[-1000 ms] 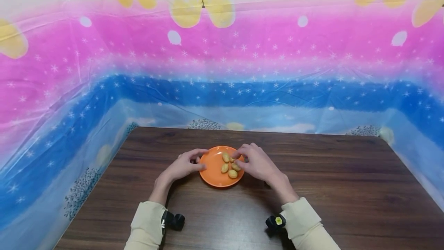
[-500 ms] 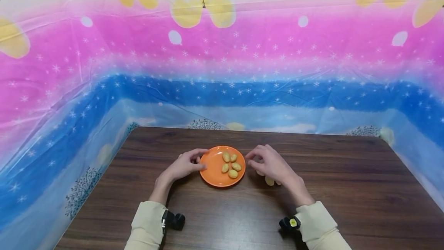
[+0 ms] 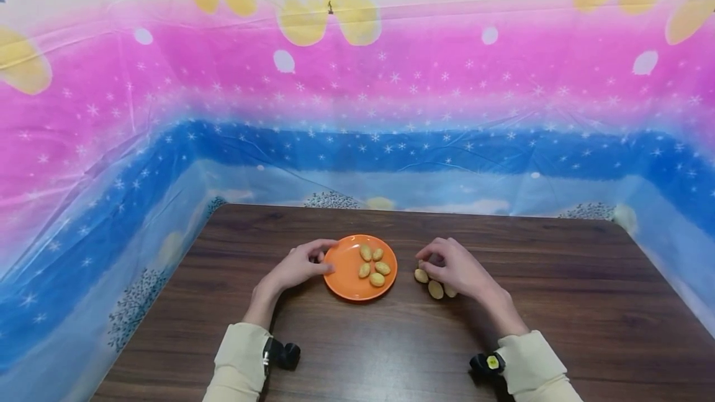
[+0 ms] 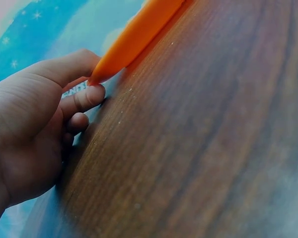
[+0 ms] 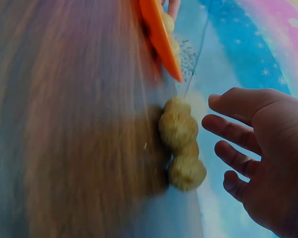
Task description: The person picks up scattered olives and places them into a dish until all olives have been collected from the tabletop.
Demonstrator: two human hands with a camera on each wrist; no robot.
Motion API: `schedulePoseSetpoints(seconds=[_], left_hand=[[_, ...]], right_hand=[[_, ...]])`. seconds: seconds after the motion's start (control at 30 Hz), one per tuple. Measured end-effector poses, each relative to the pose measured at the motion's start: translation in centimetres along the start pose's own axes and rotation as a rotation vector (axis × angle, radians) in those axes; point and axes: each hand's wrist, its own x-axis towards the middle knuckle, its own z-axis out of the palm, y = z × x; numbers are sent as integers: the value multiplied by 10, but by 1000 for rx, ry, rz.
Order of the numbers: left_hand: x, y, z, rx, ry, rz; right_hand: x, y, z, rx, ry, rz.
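An orange plate [image 3: 342, 281] lies on the table with several small yellow-brown lumps [image 3: 377, 280] on its right half; they look like little potatoes. My left hand [image 3: 296, 267] holds the plate's left rim, and in the left wrist view the thumb and a finger [image 4: 84, 99] pinch the plate edge [image 4: 111, 64]. Right of the plate, my right hand [image 3: 455, 268] hovers over more loose lumps [image 3: 436, 290], partly hiding them. In the right wrist view these lumps [image 5: 178, 130] stand apart from the bent, separated fingers [image 5: 233, 130], which hold nothing.
The dark wooden table [image 3: 357, 352] extends around the plate on all sides. Behind it hangs a pink and blue patterned cloth [image 3: 391, 147]. Each wrist wears a small black camera, such as the one at the right cuff [image 3: 486, 365].
My right hand has moved from above the plate rightward to the loose lumps, leaving the lumps on the plate in view. The left hand keeps its place at the rim.
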Motion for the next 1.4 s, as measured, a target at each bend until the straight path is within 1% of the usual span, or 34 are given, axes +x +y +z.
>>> schedulePoseSetpoints(seconds=[0.13,0.23,0.37,0.57,0.83,1.1,1.27,1.4], left_hand=[[1,0,0,-2,-2,0],[1,0,0,-6,-3,-4],[1,-2,1,-13,-6,-2],[2,-2,2,-14,-2,-1],[1,-2,0,-12,2,0],[0,-3,-1,-19,0,0],[-1,-3,0,-20,-7,3],[-1,-3,0,-20,-6,2]], right_hand=[[-5,9,-2,-3,9,7],[-8,16,-3,-10,10,-6],[-11,22,-3,-12,0,-23],[-15,27,-6,-9,-29,-15],[-19,29,-7,-23,-48,-6],[-16,28,-4,-31,-59,20],[-16,27,-4,-30,-38,28],[-14,22,-6,-41,-14,27]])
